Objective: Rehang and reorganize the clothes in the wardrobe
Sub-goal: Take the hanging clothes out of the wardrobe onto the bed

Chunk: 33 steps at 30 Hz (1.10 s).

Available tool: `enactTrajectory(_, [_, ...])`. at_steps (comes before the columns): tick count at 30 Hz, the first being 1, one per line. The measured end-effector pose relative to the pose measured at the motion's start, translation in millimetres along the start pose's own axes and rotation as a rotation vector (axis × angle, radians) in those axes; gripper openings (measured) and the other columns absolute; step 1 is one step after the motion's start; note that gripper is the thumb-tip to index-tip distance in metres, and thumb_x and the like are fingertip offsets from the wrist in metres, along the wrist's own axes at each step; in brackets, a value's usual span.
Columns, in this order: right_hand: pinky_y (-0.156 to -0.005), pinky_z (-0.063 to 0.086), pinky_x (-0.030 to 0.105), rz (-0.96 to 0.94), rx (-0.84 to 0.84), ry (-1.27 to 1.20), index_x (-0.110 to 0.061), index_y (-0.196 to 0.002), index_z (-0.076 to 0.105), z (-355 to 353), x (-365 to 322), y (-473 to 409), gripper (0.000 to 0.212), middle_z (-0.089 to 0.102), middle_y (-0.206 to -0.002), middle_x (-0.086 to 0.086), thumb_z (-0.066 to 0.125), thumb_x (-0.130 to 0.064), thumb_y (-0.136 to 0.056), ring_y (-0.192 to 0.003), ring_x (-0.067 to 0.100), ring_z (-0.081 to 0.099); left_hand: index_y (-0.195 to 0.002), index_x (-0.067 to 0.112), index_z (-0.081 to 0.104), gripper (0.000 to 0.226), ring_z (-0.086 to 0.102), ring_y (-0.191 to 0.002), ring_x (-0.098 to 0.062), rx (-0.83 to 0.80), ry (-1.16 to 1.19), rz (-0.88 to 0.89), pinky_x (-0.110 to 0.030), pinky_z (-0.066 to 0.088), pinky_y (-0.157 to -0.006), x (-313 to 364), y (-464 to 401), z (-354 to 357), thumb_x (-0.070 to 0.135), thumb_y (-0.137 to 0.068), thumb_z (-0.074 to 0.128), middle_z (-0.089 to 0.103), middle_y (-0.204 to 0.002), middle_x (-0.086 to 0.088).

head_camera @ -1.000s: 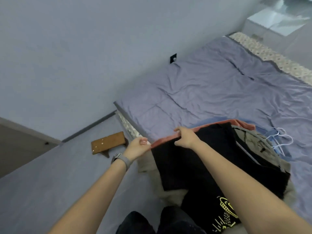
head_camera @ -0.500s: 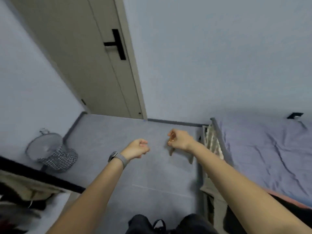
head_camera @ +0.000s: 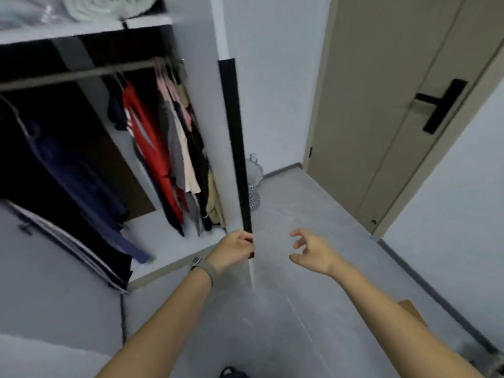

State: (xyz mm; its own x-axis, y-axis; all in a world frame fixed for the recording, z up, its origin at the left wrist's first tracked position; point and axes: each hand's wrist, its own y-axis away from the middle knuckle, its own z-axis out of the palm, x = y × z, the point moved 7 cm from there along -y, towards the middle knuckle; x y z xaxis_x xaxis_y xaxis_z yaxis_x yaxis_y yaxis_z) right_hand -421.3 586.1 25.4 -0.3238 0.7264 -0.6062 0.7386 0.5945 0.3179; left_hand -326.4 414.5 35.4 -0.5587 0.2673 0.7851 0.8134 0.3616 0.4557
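Note:
The wardrobe (head_camera: 81,31) stands open on the left. Clothes hang from its rail (head_camera: 81,73): a red garment (head_camera: 148,137), pink, grey and beige tops (head_camera: 180,148), and a dark blue garment (head_camera: 79,181) further left. My left hand (head_camera: 234,248) grips the lower end of the long black handle (head_camera: 236,148) on the edge of the open wardrobe door. My right hand (head_camera: 313,252) hovers to the right of it with fingers spread and loosely curled, holding nothing.
A beige room door (head_camera: 381,118) with a black lever handle (head_camera: 439,107) is at the right. A wire basket (head_camera: 253,184) stands on the grey floor behind the wardrobe door. Folded bedding (head_camera: 90,6) lies on the top shelf. A brown board (head_camera: 411,312) shows at lower right.
My view has swung left from the bed and its clothes pile, past the room door, to the wardrobe. My left hand has taken the door handle; my right hand has opened.

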Motion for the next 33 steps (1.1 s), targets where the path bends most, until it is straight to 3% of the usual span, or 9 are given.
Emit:
enactTrajectory(6, [-0.074, 0.043, 0.021, -0.223, -0.123, 0.007, -0.016, -0.128, 0.049, 69.8, -120.5, -39.0, 0.049, 0.055, -0.100, -0.003, 0.068, -0.018, -0.082, -0.080, 0.012, 0.054, -0.122, 0.010, 0.056, 0.032, 0.058, -0.078, -0.014, 0.208, 0.166, -0.012, -0.028, 0.050, -0.069, -57.8, 23.9, -121.1, 0.016, -0.090, 0.056, 0.059, -0.087, 0.004])
enactTrajectory(8, [-0.071, 0.041, 0.018, -0.281, -0.158, 0.009, -0.017, -0.125, 0.051, 95.7, -164.6, -59.8, 0.047, 0.056, -0.099, -0.003, 0.068, -0.018, -0.082, -0.075, 0.009, 0.053, -0.122, 0.008, 0.054, 0.030, 0.058, -0.076, -0.014, 0.259, 0.207, -0.027, -0.020, 0.049, -0.065, -79.7, 33.6, -162.7, 0.012, -0.092, 0.056, 0.058, -0.086, 0.003])
enactTrajectory(10, [-0.074, 0.042, 0.019, -0.310, -0.194, -0.015, -0.020, -0.124, 0.052, 125.8, -206.6, -79.0, 0.044, 0.056, -0.102, -0.003, 0.066, -0.018, -0.083, -0.080, 0.012, 0.055, -0.123, 0.005, 0.051, 0.030, 0.056, -0.071, -0.011, 0.293, 0.242, -0.054, -0.010, 0.045, -0.051, -108.8, 44.7, -204.5, 0.006, -0.093, 0.054, 0.057, -0.085, 0.001])
enactTrajectory(12, [-0.080, 0.046, 0.023, -0.323, -0.205, -0.051, -0.022, -0.121, 0.053, 158.9, -245.1, -97.5, 0.040, 0.058, -0.103, -0.004, 0.066, -0.017, -0.083, -0.089, 0.016, 0.058, -0.124, 0.003, 0.050, 0.031, 0.056, -0.069, -0.009, 0.351, 0.236, -0.082, -0.008, 0.043, -0.047, -143.5, 51.5, -250.9, 0.006, -0.093, 0.054, 0.059, -0.084, 0.000])
enactTrajectory(17, [-0.082, 0.046, 0.022, -0.361, -0.250, -0.073, -0.017, -0.129, 0.050, 224.6, -335.0, -142.1, 0.045, 0.061, -0.113, 0.001, 0.062, -0.016, -0.086, -0.098, 0.017, 0.060, -0.119, 0.011, 0.055, 0.026, 0.058, -0.074, -0.008, 0.441, 0.266, -0.140, -0.019, 0.046, -0.065, -201.9, 52.0, -346.5, 0.013, -0.093, 0.055, 0.061, -0.087, 0.001])
enactTrajectory(23, [-0.083, 0.048, 0.023, -0.368, -0.198, -0.184, -0.014, -0.127, 0.052, 223.3, -399.3, -206.1, 0.038, 0.064, -0.109, 0.001, 0.060, -0.018, -0.090, -0.097, 0.013, 0.059, -0.120, 0.009, 0.053, 0.027, 0.056, -0.078, -0.009, 0.503, 0.274, -0.083, -0.009, 0.045, -0.057, -203.2, 2.8, -415.3, 0.008, -0.093, 0.051, 0.059, -0.097, -0.006])
enactTrajectory(26, [-0.085, 0.041, 0.019, -0.354, -0.134, -0.245, -0.015, -0.129, 0.049, 208.1, -414.9, -248.1, 0.040, 0.061, -0.111, 0.000, 0.060, -0.023, -0.092, -0.101, 0.011, 0.055, -0.120, 0.009, 0.054, 0.029, 0.056, -0.086, -0.012, 0.556, 0.234, -0.042, -0.015, 0.046, -0.065, -193.8, -38.3, -443.7, 0.008, -0.091, 0.053, 0.059, -0.099, -0.004])
enactTrajectory(30, [-0.090, 0.039, 0.018, -0.367, -0.113, -0.267, -0.012, -0.129, 0.048, 193.0, -434.2, -317.3, 0.040, 0.058, -0.116, 0.002, 0.061, -0.020, -0.092, -0.105, 0.013, 0.053, -0.111, 0.015, 0.055, 0.021, 0.056, -0.079, -0.004, 0.591, 0.193, 0.024, -0.015, 0.047, -0.070, -175.0, -99.5, -479.0, 0.009, -0.091, 0.055, 0.058, -0.089, 0.008])
enactTrajectory(33, [-0.092, 0.040, 0.019, -0.405, -0.084, -0.262, -0.010, -0.131, 0.047, 173.7, -457.5, -366.8, 0.044, 0.057, -0.120, 0.004, 0.063, -0.015, -0.090, -0.111, 0.016, 0.054, -0.114, 0.013, 0.056, 0.023, 0.059, -0.091, -0.014, 0.602, 0.214, 0.003, -0.024, 0.049, -0.082, -160.5, -135.3, -504.5, 0.011, -0.091, 0.057, 0.060, -0.094, 0.005])
